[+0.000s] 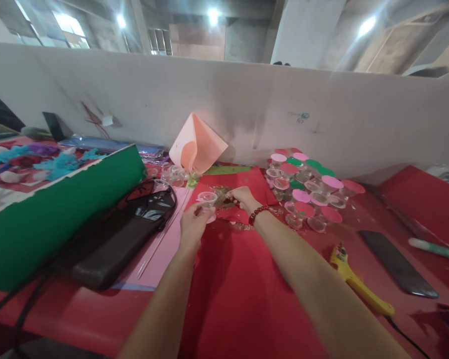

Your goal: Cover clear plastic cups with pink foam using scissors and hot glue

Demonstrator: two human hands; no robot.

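Note:
My left hand (194, 223) is closed around a clear plastic cup (207, 198), held with its round rim up over the red paper (243, 269). To the right of the cup, my right hand (243, 198) has its fingers pinched together at a small heap of greenish-brown bits (222, 196). Whether anything sits between those fingertips is too small to make out. A beaded bracelet (258, 213) circles my right wrist. The heap lies on a red sheet (250, 182) at the back of the work area.
Several clear cups with pink, red and green discs (303, 197) stand at the right. Nearer are a yellow glue gun (359, 284) and a dark phone (398, 263). A black bag (115, 244) and green board (67, 214) flank the left; folded peach paper (196, 144) leans on the partition (224, 99).

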